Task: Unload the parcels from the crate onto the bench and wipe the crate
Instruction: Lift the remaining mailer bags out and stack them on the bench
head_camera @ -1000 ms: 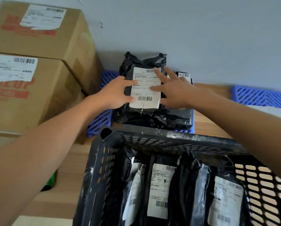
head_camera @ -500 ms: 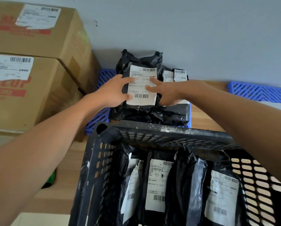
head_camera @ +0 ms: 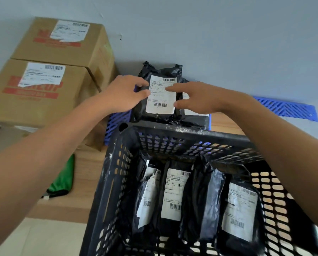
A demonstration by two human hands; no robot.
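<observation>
A black perforated crate (head_camera: 173,131) stands on the wooden bench (head_camera: 88,172) close in front of me. Several black parcels with white labels stand upright in it, one near the middle (head_camera: 174,193) and one at the right (head_camera: 241,206). Beyond the crate, a stack of black parcels lies against the wall, with a labelled parcel (head_camera: 161,97) on top. My left hand (head_camera: 125,93) touches that parcel's left edge with thumb and forefinger. My right hand (head_camera: 197,98) is spread over its right side, forefinger and thumb tips at the label.
The parcel stack lies on a blue slatted mat (head_camera: 115,122); a second blue mat (head_camera: 287,108) lies at the right by the wall. Two cardboard boxes (head_camera: 40,93) (head_camera: 65,41) are stacked at the left. A green cloth (head_camera: 64,180) lies on the bench left of the crate.
Both hands have drawn apart towards the top parcel's edges, with the right fingers spread wider. The view has dropped lower, showing more of the crate's inside.
</observation>
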